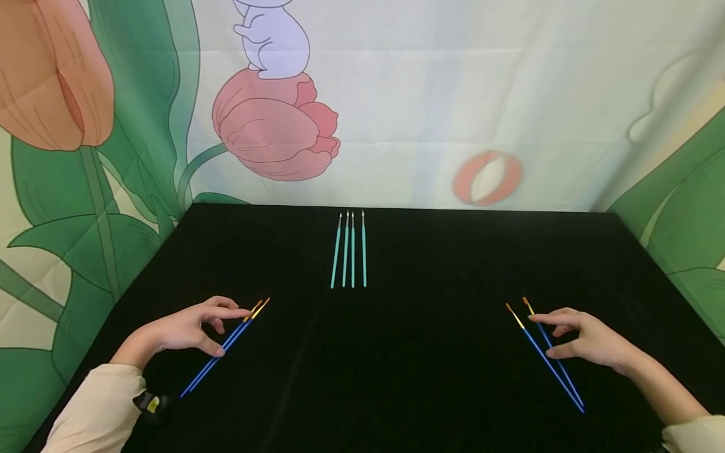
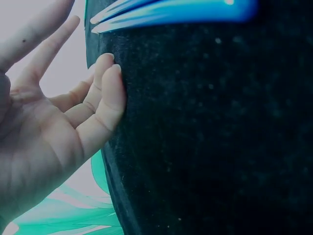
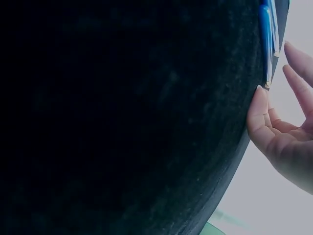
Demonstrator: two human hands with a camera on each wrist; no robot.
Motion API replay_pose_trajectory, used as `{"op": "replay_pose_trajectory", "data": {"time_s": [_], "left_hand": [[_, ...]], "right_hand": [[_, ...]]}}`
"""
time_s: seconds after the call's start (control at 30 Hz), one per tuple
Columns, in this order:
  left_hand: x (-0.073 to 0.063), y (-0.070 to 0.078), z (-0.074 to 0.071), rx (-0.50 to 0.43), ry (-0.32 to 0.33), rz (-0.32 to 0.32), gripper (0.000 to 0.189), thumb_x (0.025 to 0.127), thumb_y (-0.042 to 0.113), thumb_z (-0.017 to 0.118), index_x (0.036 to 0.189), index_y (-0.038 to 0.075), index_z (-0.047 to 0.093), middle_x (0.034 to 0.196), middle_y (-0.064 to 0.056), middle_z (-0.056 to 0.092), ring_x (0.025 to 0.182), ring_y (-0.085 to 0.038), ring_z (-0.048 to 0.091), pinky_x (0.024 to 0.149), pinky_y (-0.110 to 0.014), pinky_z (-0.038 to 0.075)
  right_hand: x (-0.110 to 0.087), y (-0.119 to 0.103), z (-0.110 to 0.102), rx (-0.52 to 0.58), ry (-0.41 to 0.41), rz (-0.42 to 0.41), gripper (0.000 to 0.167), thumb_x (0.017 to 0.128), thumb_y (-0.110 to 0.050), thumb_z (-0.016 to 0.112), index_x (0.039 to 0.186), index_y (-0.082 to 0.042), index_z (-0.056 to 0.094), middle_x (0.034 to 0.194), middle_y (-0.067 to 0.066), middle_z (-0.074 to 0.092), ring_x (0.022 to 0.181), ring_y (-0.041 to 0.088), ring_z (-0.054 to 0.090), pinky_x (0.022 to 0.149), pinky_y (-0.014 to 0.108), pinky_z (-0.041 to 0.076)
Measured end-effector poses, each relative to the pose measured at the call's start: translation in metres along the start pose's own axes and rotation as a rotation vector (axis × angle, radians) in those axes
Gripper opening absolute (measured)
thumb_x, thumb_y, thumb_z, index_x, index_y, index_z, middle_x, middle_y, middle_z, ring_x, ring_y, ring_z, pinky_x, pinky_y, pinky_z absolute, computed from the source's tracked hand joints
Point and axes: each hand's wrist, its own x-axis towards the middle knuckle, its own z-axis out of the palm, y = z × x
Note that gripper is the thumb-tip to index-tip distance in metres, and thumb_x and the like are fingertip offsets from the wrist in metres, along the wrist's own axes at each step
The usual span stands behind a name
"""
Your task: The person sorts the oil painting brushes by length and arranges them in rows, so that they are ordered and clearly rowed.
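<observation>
Two blue-handled paintbrushes [image 1: 204,373] with gold ferrules and brown tips lie slanted, close together, on the black table. My left hand [image 1: 189,326] is over them, index finger and thumb spread apart along the handles. In the left wrist view these paintbrushes [image 2: 176,14] appear beyond the hand, and no finger curls round them. On the right, two similar blue paintbrushes [image 1: 535,343] lie with their tips apart and handle ends close. My right hand [image 1: 591,340] reaches over the nearer one, thumb and index finger apart. Whether either hand touches a brush I cannot tell.
Several thin turquoise-handled brushes [image 1: 364,258] with pale tips lie side by side at the back middle of the black table [image 1: 425,377]. Behind stands a cloth backdrop [image 1: 396,100] printed with tulips and a white animal.
</observation>
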Motion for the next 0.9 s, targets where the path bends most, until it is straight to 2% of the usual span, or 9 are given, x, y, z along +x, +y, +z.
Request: {"op": "replay_pose_trajectory", "data": {"time_s": [0.23,0.4,0.47,0.53,0.57,0.63,0.7,0.77,0.9], "left_hand": [[0.009,-0.029,0.000,0.075,0.021,0.088,0.061,0.085,0.007,0.084,0.144,0.016,0.068,0.141,-0.019,0.035,0.105,-0.025,0.051,0.081,-0.034,0.051],[0.015,-0.047,0.000,0.077,0.055,0.100,0.062,0.083,0.003,0.085,0.142,0.012,0.069,0.142,-0.019,0.036,0.102,-0.024,0.052,0.078,-0.035,0.053],[0.019,-0.060,-0.001,0.061,0.059,0.076,0.063,0.082,0.005,0.086,0.140,0.025,0.072,0.143,-0.017,0.036,0.102,-0.024,0.052,0.078,-0.034,0.053],[0.017,-0.050,0.000,0.057,0.070,0.049,0.062,0.082,0.002,0.085,0.140,0.019,0.071,0.143,-0.019,0.036,0.102,-0.024,0.052,0.077,-0.034,0.053],[0.017,-0.049,0.000,0.047,0.068,0.033,0.063,0.082,0.001,0.085,0.139,0.025,0.073,0.144,-0.021,0.036,0.102,-0.025,0.052,0.078,-0.034,0.053],[0.017,-0.046,-0.001,0.035,0.069,0.024,0.062,0.082,0.001,0.085,0.138,0.025,0.073,0.145,-0.021,0.036,0.101,-0.025,0.052,0.077,-0.034,0.054],[0.017,-0.042,0.000,0.047,0.070,0.035,0.062,0.081,-0.001,0.084,0.140,0.011,0.070,0.144,-0.025,0.037,0.100,-0.026,0.053,0.076,-0.036,0.054],[0.023,-0.061,-0.002,0.055,0.074,0.052,0.062,0.081,0.004,0.087,0.139,0.020,0.072,0.144,-0.020,0.038,0.098,-0.024,0.055,0.074,-0.034,0.056],[0.025,-0.061,-0.002,0.065,0.088,0.052,0.057,0.083,0.002,0.085,0.137,0.010,0.071,0.142,-0.021,0.040,0.091,-0.022,0.059,0.072,-0.032,0.056]], "right_hand": [[-0.006,-0.016,0.005,-0.049,0.033,-0.025,0.060,0.081,-0.019,0.086,0.139,-0.023,0.071,0.137,0.017,0.050,0.109,0.026,0.056,0.080,0.038,0.055],[-0.003,-0.015,0.006,-0.046,0.031,-0.027,0.053,0.080,-0.017,0.085,0.132,-0.024,0.075,0.136,0.021,0.049,0.113,0.034,0.058,0.084,0.043,0.055],[-0.002,-0.013,0.006,-0.042,0.025,-0.032,0.053,0.080,-0.018,0.086,0.132,-0.019,0.075,0.137,0.023,0.049,0.113,0.038,0.058,0.085,0.046,0.055],[0.000,-0.008,0.006,-0.047,0.022,-0.031,0.055,0.080,-0.020,0.087,0.134,-0.015,0.074,0.137,0.022,0.049,0.113,0.039,0.058,0.084,0.046,0.055],[0.000,-0.008,0.006,-0.051,0.024,-0.030,0.057,0.080,-0.020,0.087,0.134,-0.013,0.073,0.136,0.022,0.049,0.113,0.039,0.057,0.084,0.046,0.055],[-0.002,-0.011,0.006,-0.053,0.024,-0.026,0.056,0.080,-0.019,0.086,0.134,-0.013,0.073,0.136,0.020,0.050,0.111,0.034,0.057,0.083,0.044,0.055],[-0.007,-0.027,0.007,-0.086,0.035,-0.027,0.054,0.081,-0.017,0.085,0.133,-0.012,0.073,0.134,0.017,0.051,0.109,0.028,0.056,0.082,0.039,0.055],[-0.013,-0.047,0.009,-0.108,0.035,-0.038,0.052,0.082,-0.011,0.082,0.133,-0.007,0.072,0.131,0.018,0.051,0.106,0.027,0.056,0.080,0.039,0.055],[-0.017,-0.060,0.009,-0.147,0.042,-0.040,0.053,0.082,-0.007,0.080,0.133,-0.001,0.070,0.129,0.020,0.052,0.105,0.028,0.058,0.078,0.038,0.055]]}}
